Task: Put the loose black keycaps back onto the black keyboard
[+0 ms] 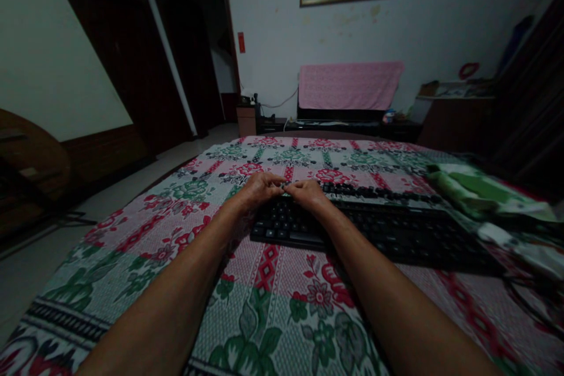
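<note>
A black keyboard [409,235] lies on the patterned tablecloth, stretching from the middle to the right. My left hand [261,189] is over its far left corner, fingers pinched together. Close against it, thumb side towards thumb side, my right hand [307,192] is also closed in a pinch at the keyboard's far edge. Whatever is between the fingertips is too small and dark to name. Just behind the keyboard runs a row of small black pieces [374,190] that look like loose keycaps. My right forearm crosses above the keys and hides part of them.
The floral tablecloth [167,252] covers the round table. To the right lie a green and white packet [484,188], a whitish crumpled item [520,244] and a dark cable [529,305]. Beyond the table, a pink cloth [350,85] hangs over a screen-like object.
</note>
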Demonstrator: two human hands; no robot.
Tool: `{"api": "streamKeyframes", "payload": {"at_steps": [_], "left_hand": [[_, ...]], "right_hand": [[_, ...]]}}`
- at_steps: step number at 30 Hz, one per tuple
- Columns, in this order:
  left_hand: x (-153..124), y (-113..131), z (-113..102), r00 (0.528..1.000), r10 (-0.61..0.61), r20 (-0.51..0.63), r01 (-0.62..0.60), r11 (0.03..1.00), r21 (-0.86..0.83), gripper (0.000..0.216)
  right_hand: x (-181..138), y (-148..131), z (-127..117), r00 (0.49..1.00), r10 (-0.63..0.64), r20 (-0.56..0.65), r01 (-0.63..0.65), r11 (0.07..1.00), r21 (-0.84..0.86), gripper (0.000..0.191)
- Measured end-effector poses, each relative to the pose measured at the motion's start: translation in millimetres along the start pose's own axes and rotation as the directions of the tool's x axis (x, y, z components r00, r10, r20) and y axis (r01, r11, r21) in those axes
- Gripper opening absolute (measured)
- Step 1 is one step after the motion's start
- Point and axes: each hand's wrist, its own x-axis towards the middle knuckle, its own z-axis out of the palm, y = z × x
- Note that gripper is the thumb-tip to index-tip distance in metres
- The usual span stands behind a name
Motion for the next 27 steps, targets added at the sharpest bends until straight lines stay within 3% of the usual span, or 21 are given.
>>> {"api": "streamKeyframes", "payload": {"at_steps": [3, 9, 14, 21, 27], "left_hand": [[0.1, 1.9, -0.9, 0.999, -0.019, -0.038, 0.021, 0.999, 0.038, 0.029], [-0.4, 0.0, -5.9, 0.998, 0.014, 0.062, -0.022, 0.990, 0.141, 0.025], [-2.2, -3.3, -4.5, 0.995, -0.034, 0.097, 0.021, 0.990, 0.139, 0.026], [-2.6, -15.7, -1.8, 0.991, 0.016, 0.129, -0.034, 0.990, 0.138, 0.025], [0.0, -25.1, -0.4, 0.985, -0.030, 0.168, 0.017, 0.997, 0.080, 0.025]], "right_hand": [[-1.9, -2.7, -2.1, 1.000, 0.004, 0.023, -0.004, 1.000, -0.022, 0.033], [-4.2, -4.8, -0.9, 0.999, -0.002, 0.036, 0.006, 0.994, -0.108, 0.030], [-4.5, -1.7, 3.2, 0.999, -0.040, 0.004, 0.040, 0.989, -0.145, 0.028], [-6.8, 0.3, 2.8, 0.989, -0.144, -0.014, 0.137, 0.960, -0.245, 0.029], [-7.0, 3.1, 2.1, 0.984, -0.179, -0.014, 0.173, 0.969, -0.178, 0.025]]}}
